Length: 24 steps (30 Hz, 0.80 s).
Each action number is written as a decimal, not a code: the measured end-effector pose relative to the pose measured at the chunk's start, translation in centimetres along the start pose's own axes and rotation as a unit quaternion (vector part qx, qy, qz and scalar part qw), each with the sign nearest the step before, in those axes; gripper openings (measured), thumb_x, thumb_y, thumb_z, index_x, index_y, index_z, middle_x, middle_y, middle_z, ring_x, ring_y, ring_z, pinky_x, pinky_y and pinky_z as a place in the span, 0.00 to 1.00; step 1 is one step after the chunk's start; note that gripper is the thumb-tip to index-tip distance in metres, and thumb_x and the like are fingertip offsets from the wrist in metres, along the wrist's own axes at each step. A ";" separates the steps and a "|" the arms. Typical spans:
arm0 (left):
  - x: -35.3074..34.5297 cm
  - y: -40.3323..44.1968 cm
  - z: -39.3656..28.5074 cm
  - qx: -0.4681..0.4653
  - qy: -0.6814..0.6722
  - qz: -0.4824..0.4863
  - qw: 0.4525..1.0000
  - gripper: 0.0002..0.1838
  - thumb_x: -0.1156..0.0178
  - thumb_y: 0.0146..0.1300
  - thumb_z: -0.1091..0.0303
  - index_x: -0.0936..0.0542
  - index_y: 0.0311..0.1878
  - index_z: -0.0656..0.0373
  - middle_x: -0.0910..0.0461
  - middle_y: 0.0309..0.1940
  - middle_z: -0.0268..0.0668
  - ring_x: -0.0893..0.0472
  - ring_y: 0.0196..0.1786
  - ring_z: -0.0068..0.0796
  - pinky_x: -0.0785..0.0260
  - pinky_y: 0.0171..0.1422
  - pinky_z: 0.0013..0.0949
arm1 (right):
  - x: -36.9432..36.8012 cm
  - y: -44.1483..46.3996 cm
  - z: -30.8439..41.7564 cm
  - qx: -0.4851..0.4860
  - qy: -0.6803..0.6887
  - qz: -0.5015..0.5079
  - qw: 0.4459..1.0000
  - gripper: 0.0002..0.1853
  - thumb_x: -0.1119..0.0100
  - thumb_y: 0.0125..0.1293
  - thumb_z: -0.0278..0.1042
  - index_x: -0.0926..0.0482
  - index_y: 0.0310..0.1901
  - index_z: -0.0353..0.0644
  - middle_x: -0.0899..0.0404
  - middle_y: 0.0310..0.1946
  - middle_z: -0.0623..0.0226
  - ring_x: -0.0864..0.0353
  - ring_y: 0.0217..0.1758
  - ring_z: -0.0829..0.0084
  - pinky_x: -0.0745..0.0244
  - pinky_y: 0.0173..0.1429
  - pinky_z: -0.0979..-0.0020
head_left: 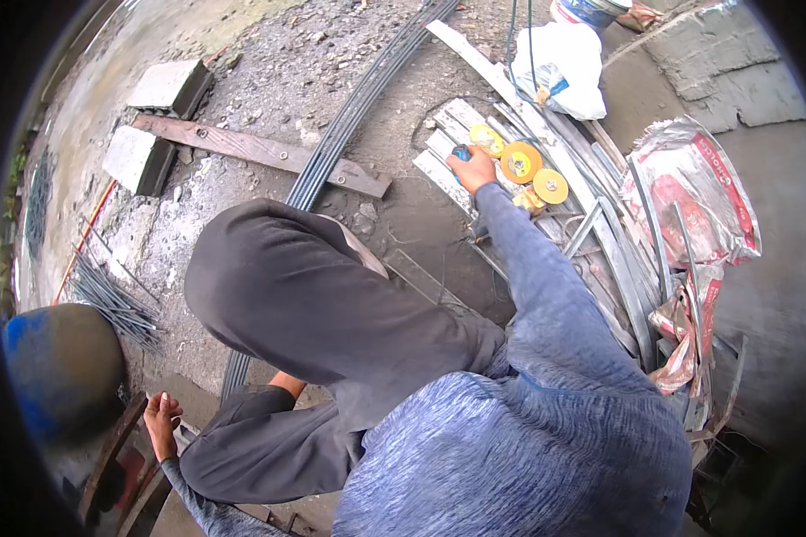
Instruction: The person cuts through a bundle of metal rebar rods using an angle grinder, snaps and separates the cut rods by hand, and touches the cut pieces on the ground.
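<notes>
Blue-stained round vessel (63, 371): far left of the rod bundle (340, 134), near its lower end.
Short rods (112, 300): in a loose heap left of the rod bundle.
Concrete blocks (137, 161): two, left of the rod bundle, near one another.
Left hand (161, 422): left of the rod bundle's lower end; its grip is loosely parted, fingers half bent.
Wooden plank (242, 148): runs beneath the rod bundle, its end showing just right of it.
Blue object (461, 154): right of the rod bundle, in the person's right hand (477, 170), whose grip is closed around it; the palm hides the rest.
Yellow discs (521, 163): right of the rod bundle, just beside that hand, on pale strips (448, 146).
Red-and-white sack (725, 192): far right of the rod bundle, crumpled.
</notes>
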<state>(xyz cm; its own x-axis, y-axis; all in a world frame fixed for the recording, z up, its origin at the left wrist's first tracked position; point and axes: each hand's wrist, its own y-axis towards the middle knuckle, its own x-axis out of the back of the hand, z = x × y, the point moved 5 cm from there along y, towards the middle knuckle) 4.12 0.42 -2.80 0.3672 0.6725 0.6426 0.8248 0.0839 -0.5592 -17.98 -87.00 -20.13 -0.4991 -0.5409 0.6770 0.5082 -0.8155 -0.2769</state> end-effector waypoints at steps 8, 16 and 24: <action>0.5 -2.0 2.4 0.029 -0.027 0.008 0.999 0.17 0.37 0.76 0.53 0.20 0.53 0.58 0.17 0.33 0.31 0.17 0.28 0.21 0.36 0.26 0.22 | 4.3 3.1 0.7 -0.163 -0.194 -0.199 0.947 0.46 0.25 0.56 0.62 0.30 0.68 0.39 0.23 0.65 0.53 0.27 0.72 0.52 0.31 0.70 0.43; 0.8 -1.9 0.7 0.035 -0.012 0.008 0.999 0.29 0.47 0.77 0.38 0.23 0.63 0.55 0.16 0.40 0.31 0.17 0.36 0.22 0.28 0.35 0.30 | 5.8 -2.7 4.9 -0.083 0.687 0.152 0.706 0.62 0.59 0.62 0.90 0.36 0.75 0.33 0.39 0.78 0.42 0.41 0.81 0.49 0.58 0.84 0.44; -0.7 -4.0 2.6 -0.105 -0.495 0.062 0.860 0.43 0.56 0.76 0.29 0.36 0.80 0.52 0.33 0.77 0.38 0.34 0.77 0.36 0.42 0.77 0.49 | -2.5 -9.0 18.2 0.039 0.630 0.279 0.724 0.48 0.66 0.75 0.79 0.35 0.75 0.39 0.31 0.75 0.52 0.27 0.73 0.58 0.33 0.75 0.52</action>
<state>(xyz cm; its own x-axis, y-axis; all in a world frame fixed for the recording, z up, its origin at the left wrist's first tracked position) -0.52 1.53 -2.37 -0.0027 0.9721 -0.2344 0.9033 -0.0982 -0.4176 -8.53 -74.61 -6.90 -0.4195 -0.5803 -0.6981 0.8911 -0.4097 -0.1948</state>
